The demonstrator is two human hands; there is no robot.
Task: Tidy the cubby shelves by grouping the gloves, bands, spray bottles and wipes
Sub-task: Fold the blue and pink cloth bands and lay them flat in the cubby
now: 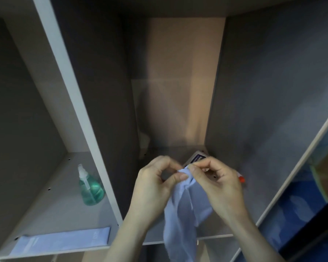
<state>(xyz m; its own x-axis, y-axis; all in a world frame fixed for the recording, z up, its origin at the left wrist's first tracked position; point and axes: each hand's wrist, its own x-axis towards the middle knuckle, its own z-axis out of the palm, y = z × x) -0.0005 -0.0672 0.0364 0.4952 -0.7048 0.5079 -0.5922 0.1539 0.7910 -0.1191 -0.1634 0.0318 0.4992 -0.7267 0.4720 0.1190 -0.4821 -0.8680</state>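
A pale blue glove [182,214] hangs in front of the middle cubby. My left hand [155,186] and my right hand [218,180] both pinch its top edge. Behind my hands a wipes pack [197,157] with a dark blue label lies at the back right of the middle cubby floor. An orange-tipped item [241,179] peeks out past my right hand; the rest of it is hidden. In the left cubby a green spray bottle [90,188] stands upright, and a flat light blue band [64,241] lies along the front edge.
A grey divider [80,114] separates the left cubby from the middle one. A small white object [145,140] sits at the middle cubby's back left. Blue material [295,210] shows in the compartment at the far right. The shelf front edge [216,237] runs below my wrists.
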